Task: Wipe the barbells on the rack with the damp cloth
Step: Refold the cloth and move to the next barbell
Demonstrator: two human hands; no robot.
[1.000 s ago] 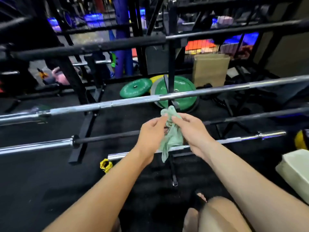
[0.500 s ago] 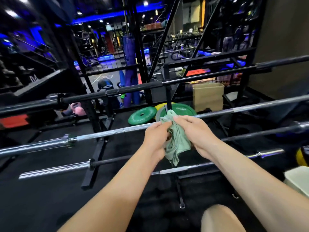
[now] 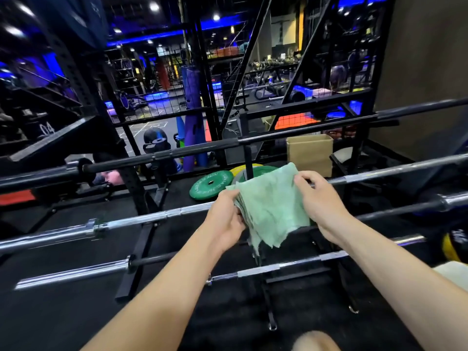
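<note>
Both your hands are out in front of you at about the same height, forearms reaching up from the bottom of the view and angling toward each other. Your left hand (image 3: pixel 225 219) sits palm-in with the fingers curled onto the left edge of the green cloth (image 3: pixel 271 206), pinching the bunched folds there. Your right hand (image 3: pixel 320 198) comes in from the other side, thumb and fingers pinching the cloth's upper right edge, so the thing's stretched open between the two and its ragged bottom edge just hangs.

Around it, left to right: the black rack (image 3: pixel 136 252) has its upright and foot over on your left, with a black barbell (image 3: pixel 177 153) running across the top level. The chrome barbell (image 3: pixel 141 219) below that crosses right behind the cloth, and whether the cloth is touching it I can't tell. Two more chrome bars (image 3: pixel 76 274) sit lower and closer to you. On the floor past the rack there's a green weight plate (image 3: pixel 210 184), and a cardboard box (image 3: pixel 310 153) further right. A yellow ball (image 3: pixel 453 245) peeks in at the far right edge.
</note>
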